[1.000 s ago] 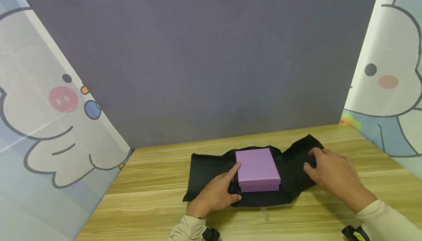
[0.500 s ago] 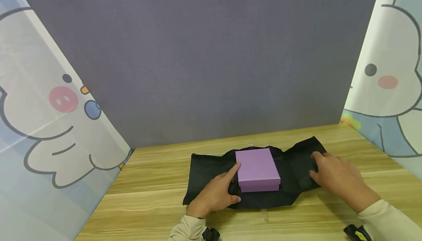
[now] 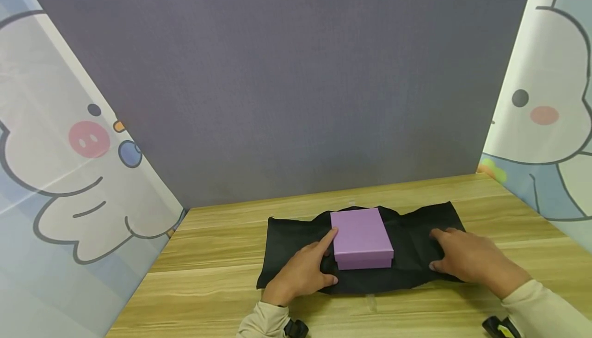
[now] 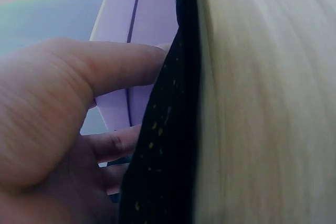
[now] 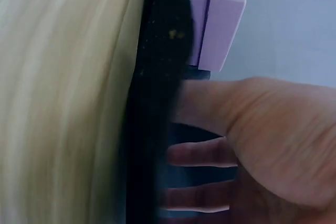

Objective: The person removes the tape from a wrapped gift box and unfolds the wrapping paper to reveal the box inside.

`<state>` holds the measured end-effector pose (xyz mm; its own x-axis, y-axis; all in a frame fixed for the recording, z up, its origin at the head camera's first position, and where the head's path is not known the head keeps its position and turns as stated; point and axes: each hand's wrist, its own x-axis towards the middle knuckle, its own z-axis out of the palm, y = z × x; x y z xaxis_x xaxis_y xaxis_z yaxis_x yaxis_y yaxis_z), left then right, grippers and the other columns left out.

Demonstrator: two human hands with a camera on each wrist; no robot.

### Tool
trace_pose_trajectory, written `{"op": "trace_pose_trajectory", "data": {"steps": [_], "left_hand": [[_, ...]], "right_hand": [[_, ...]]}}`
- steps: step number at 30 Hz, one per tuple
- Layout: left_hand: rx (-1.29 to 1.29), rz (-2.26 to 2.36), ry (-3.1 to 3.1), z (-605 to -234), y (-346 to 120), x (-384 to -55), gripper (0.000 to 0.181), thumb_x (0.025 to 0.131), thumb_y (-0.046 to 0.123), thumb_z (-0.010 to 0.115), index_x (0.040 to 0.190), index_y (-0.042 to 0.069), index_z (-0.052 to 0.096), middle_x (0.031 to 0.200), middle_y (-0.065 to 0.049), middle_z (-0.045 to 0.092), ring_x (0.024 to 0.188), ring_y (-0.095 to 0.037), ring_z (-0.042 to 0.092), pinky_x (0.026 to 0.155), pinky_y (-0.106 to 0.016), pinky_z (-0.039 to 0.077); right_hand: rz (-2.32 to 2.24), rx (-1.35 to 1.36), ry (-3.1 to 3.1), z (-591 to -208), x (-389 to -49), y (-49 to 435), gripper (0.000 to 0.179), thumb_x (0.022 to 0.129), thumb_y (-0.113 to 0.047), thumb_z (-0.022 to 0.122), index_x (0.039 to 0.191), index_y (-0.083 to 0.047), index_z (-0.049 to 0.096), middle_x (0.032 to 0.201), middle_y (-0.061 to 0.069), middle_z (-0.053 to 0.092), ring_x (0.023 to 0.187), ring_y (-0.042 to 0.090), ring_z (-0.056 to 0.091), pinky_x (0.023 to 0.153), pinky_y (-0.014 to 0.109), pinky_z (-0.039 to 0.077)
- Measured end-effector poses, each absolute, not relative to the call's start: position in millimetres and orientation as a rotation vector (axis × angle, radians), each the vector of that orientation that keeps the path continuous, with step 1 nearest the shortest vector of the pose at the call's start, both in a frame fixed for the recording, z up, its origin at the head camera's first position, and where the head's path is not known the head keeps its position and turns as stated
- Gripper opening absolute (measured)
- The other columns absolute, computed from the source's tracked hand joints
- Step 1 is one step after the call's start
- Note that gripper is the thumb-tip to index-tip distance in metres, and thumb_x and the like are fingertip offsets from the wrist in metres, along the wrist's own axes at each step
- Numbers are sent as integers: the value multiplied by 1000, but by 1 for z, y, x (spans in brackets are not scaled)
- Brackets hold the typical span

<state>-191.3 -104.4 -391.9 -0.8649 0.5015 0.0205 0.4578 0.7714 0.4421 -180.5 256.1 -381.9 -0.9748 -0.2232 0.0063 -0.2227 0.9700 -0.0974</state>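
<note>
A lidded purple box (image 3: 362, 232) sits on a creased black sheet (image 3: 407, 271) in the head view. I cannot tell whether the sheet is cloth or paper; gold specks dot its edge (image 4: 152, 145) in the left wrist view. My left hand (image 3: 302, 268) rests at the box's left side, index fingertip on the lid's edge and thumb on the sheet near the front corner. To the right of the box, my right hand (image 3: 472, 256) lies on the sheet's right part, thumb and fingers spread apart. In the right wrist view its fingertips meet the sheet.
Everything lies on a wood-grain table (image 3: 208, 276). A grey panel (image 3: 296, 86) rises along its back edge, and printed cartoon sheets (image 3: 69, 173) stand at both sides. Bits of clear tape (image 3: 371, 302) show at the sheet's front and back.
My right hand has shifted slightly right and toward me over the sheet. The sheet's right part has unfolded, lies flatter and reaches farther right. The left hand and box have stayed put.
</note>
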Motion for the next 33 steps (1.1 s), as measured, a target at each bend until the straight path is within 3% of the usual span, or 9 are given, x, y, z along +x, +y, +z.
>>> {"op": "trace_pose_trajectory", "data": {"steps": [14, 25, 30, 33], "left_hand": [[812, 663, 2875, -391, -105, -190, 108, 80, 26, 87, 160, 41, 16, 122, 2, 63, 123, -27, 55, 97, -47, 48], [740, 630, 2894, -393, -104, -190, 115, 78, 28, 89, 160, 44, 10, 144, -15, 47, 132, -32, 47, 96, -50, 48], [690, 589, 2883, -391, -105, -189, 119, 74, 40, 90, 163, 32, 11, 148, -16, 45, 137, -33, 43, 100, -50, 46], [664, 526, 2884, -390, -106, -188, 111, 73, 48, 89, 161, 22, 26, 150, -14, 43, 139, -31, 40, 102, -50, 45]], "right_hand": [[-230, -380, 2979, -386, -180, 254, 99, 68, -72, 78, 133, 0, 59, 129, 34, 54, 114, 55, 54, 82, 69, 45], [-190, -459, 2962, -388, -177, 254, 99, 67, -74, 77, 133, -2, 59, 129, 37, 52, 112, 59, 53, 84, 70, 43], [-185, -471, 2971, -388, -175, 254, 98, 68, -74, 76, 133, -2, 59, 129, 37, 52, 112, 58, 53, 84, 70, 43], [-186, -468, 2969, -387, -175, 254, 98, 68, -74, 76, 133, -2, 59, 129, 37, 52, 112, 59, 53, 85, 70, 43]]}}
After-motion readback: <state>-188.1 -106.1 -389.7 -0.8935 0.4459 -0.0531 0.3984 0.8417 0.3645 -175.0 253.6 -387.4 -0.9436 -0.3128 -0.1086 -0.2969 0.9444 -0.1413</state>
